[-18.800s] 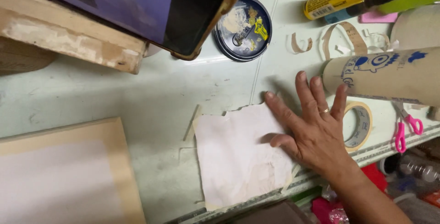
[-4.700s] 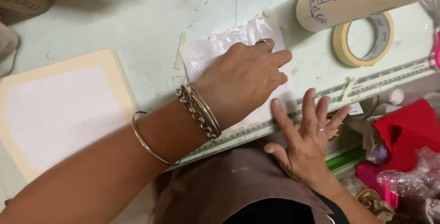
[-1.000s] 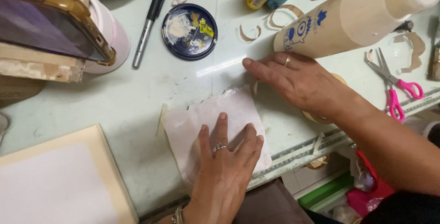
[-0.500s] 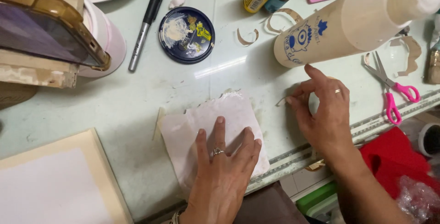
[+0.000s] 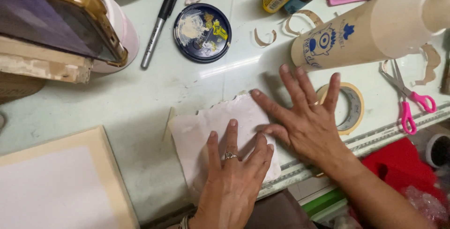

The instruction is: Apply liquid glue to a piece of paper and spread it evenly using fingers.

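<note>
A crumpled, damp-looking pale sheet of paper [image 5: 211,128] lies flat on the light green table [image 5: 140,98]. My left hand [image 5: 232,177], with a ring on it, presses flat on the sheet's lower middle, fingers spread. My right hand [image 5: 304,116], also ringed, lies flat with fingers apart at the sheet's right edge, its forefinger touching the top right corner. Part of the right hand covers a roll of masking tape [image 5: 351,107]. Neither hand grips anything.
A large glue bottle [image 5: 365,32] lies on its side behind my right hand. Pink-handled scissors [image 5: 408,100] are to the right. A dark lid with paint [image 5: 202,32], a black marker [image 5: 161,20], a phone [image 5: 51,18] and a blank canvas [image 5: 56,187] are around.
My right hand has moved left from beside the tape and flattened onto the sheet's right edge. My left hand stays pressed on the sheet.
</note>
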